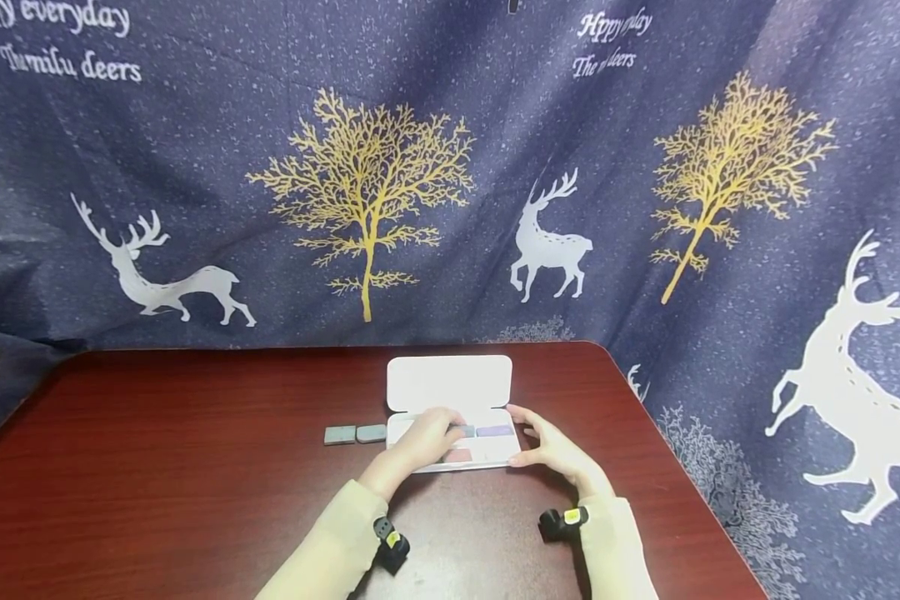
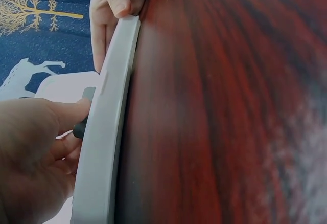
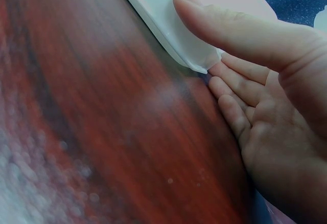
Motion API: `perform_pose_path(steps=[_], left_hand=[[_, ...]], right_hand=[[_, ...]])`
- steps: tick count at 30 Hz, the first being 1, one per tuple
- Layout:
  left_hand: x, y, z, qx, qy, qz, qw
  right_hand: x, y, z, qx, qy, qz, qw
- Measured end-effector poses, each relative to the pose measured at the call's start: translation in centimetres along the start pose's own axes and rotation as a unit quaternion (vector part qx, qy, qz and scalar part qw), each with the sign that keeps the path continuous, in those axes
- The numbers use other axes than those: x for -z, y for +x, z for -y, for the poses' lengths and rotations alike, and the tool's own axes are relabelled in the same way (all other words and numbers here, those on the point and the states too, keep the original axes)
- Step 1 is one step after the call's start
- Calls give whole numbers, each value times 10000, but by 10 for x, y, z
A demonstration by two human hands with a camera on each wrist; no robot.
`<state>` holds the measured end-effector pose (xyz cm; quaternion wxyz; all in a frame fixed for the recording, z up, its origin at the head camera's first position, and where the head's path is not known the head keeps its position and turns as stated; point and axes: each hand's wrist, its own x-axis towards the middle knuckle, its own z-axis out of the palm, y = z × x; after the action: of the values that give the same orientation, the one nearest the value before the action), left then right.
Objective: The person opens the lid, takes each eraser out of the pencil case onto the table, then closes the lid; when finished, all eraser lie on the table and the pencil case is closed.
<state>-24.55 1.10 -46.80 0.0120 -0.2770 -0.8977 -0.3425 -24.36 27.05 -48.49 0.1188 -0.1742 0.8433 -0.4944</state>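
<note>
White rectangular hinged plastic case (image 1: 497, 451) on reddish-brown wooden desk (image 1: 195, 475) | left hand (image 1: 424, 437): fingers pinching dark grey-green block (image 2: 89, 94) at case | right hand (image 1: 553, 447): fingers parted, gripping its right end | apparently midway: purple block (image 1: 494, 431), pinkish-red block (image 1: 457, 456) inside (lid (image 1: 449, 382) open), two grey-green slabs (image 1: 340, 435) outside

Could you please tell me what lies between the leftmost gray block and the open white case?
The head view shows a second gray block between the leftmost gray block and the white case.
</note>
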Motion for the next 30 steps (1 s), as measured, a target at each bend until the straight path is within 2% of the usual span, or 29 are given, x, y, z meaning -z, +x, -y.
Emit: perform_pose_path(steps=[8, 16, 21, 28, 30], left_hand=[[20, -12, 7, 92, 56, -347, 9993], [48, -35, 29, 448, 261, -764, 9957], [64, -54, 49, 435, 348, -762, 9955], [88, -76, 77, 215, 341, -698, 9967], [95, -81, 83, 270, 354, -669, 9968]], right_hand=[[-1, 1, 3, 137, 80, -8, 9999], [0, 2, 3, 85, -2, -27, 10000], [1, 1, 2, 49, -53, -13, 10000], [-1, 0, -1, -68, -54, -46, 10000], [-1, 0, -2, -92, -53, -37, 9999]])
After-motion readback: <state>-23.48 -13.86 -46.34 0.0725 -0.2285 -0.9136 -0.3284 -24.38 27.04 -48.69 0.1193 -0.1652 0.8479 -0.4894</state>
